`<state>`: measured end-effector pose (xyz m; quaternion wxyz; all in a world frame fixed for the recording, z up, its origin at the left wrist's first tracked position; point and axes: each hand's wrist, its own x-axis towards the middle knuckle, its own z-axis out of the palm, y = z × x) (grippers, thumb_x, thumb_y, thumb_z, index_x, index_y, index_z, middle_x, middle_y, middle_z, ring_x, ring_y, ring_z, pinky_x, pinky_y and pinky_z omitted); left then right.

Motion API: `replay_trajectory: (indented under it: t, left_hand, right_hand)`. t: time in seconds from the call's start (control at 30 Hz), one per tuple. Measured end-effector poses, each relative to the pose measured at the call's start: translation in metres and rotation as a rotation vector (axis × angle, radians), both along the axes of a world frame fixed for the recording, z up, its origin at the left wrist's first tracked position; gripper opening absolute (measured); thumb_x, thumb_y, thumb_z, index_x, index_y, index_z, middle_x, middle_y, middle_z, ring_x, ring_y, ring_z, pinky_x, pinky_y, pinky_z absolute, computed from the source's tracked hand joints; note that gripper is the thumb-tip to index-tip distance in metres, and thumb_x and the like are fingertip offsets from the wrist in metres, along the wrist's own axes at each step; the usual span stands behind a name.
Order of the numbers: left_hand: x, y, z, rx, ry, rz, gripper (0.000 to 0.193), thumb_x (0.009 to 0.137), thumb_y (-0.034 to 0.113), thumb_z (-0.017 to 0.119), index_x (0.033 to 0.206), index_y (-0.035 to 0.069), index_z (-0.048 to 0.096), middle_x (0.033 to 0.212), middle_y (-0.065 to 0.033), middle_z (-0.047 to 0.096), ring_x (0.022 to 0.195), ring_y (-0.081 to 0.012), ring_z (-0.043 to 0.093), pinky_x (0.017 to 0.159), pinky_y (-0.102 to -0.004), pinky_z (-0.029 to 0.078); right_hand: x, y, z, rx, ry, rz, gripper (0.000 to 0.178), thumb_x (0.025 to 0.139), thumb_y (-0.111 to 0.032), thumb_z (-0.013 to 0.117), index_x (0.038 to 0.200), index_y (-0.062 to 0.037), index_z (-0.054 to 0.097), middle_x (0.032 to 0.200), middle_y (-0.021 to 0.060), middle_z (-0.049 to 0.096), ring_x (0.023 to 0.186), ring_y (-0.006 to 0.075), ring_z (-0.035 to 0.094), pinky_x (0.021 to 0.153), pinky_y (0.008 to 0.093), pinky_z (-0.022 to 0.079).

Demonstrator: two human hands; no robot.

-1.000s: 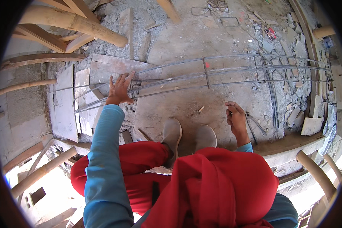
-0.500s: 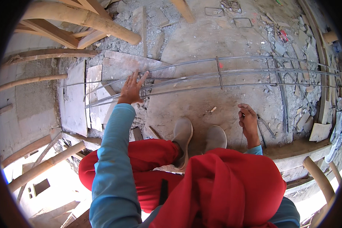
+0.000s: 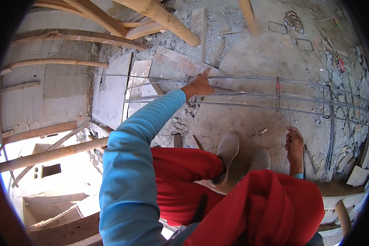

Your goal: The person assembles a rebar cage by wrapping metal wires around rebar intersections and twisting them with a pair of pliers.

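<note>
A long cage of steel rebar [image 3: 242, 94] lies across the ground in front of me, with square stirrups [image 3: 278, 94] around its bars. My left hand [image 3: 199, 85] rests over the bars near the cage's left part, index finger stretched out and thumb apart from it. It partly hides a stirrup there. On the right, my right hand [image 3: 294, 143] is raised near my knee, fingers pinched on a thin wire that shows faintly above and below them. Close beside that hand is a tool with two thin handles [image 3: 309, 159], perhaps pincers; I cannot tell whether the hand touches it.
Boards [image 3: 112, 90] lie under the cage's left end. Bamboo poles [image 3: 168, 20] slant in at the upper left. Loose rebar [image 3: 331, 143] and rubble lie at right, spare stirrups [image 3: 294, 21] at the far right. My shoes [image 3: 227, 153] stand on the dusty slab.
My view has shifted left, so the scene sits further right. My left hand has moved right along the cage, its fingers less spread. My right hand keeps its pinch.
</note>
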<state>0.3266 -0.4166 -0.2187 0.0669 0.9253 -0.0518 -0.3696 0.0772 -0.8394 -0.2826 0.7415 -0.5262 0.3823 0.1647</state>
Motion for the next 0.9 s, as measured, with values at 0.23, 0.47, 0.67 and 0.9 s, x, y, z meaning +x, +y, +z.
replay_trajectory:
  t: [0.23, 0.47, 0.67, 0.9]
  left_hand:
    - [0.012, 0.059, 0.004, -0.033, 0.052, 0.209, 0.101, 0.087, 0.045, 0.079, 0.160, -0.006, 0.032, 0.147, -0.0331, 0.056, 0.137, -0.0437, 0.057, 0.115, -0.0449, 0.046]
    - [-0.031, 0.076, -0.046, 0.178, -0.189, 0.006, 0.050, 0.101, 0.044, 0.061, 0.116, -0.003, 0.067, 0.117, -0.0278, 0.072, 0.112, -0.0488, 0.069, 0.102, -0.0545, 0.054]
    - [-0.048, 0.067, -0.087, -0.058, -0.409, 0.046, 0.041, 0.107, 0.035, 0.053, 0.098, 0.000, 0.071, 0.095, -0.0252, 0.075, 0.094, -0.0461, 0.074, 0.093, -0.0538, 0.057]
    - [-0.018, 0.008, -0.075, -0.270, -0.272, 0.311, 0.043, 0.106, 0.034, 0.055, 0.087, -0.001, 0.071, 0.072, -0.0210, 0.072, 0.079, -0.0395, 0.074, 0.084, -0.0486, 0.058]
  right_hand:
    - [0.009, 0.007, 0.027, -0.064, -0.018, -0.054, 0.019, 0.102, -0.014, 0.056, 0.115, -0.0090, 0.069, 0.073, -0.0068, 0.052, 0.052, 0.0004, 0.033, 0.043, 0.0205, 0.024]
    - [0.009, -0.001, 0.054, -0.093, -0.042, -0.119, 0.019, 0.104, -0.013, 0.055, 0.116, -0.0096, 0.069, 0.073, -0.0068, 0.052, 0.053, 0.0001, 0.033, 0.043, 0.0205, 0.023]
    - [-0.004, -0.010, 0.064, -0.141, -0.052, -0.118, 0.018, 0.105, -0.013, 0.055, 0.115, -0.0102, 0.070, 0.072, -0.0062, 0.052, 0.051, 0.0001, 0.032, 0.041, 0.0206, 0.023]
    - [-0.008, 0.001, 0.070, -0.206, -0.072, -0.080, 0.018, 0.106, -0.013, 0.054, 0.115, -0.0104, 0.069, 0.072, -0.0060, 0.052, 0.050, 0.0001, 0.031, 0.041, 0.0207, 0.023]
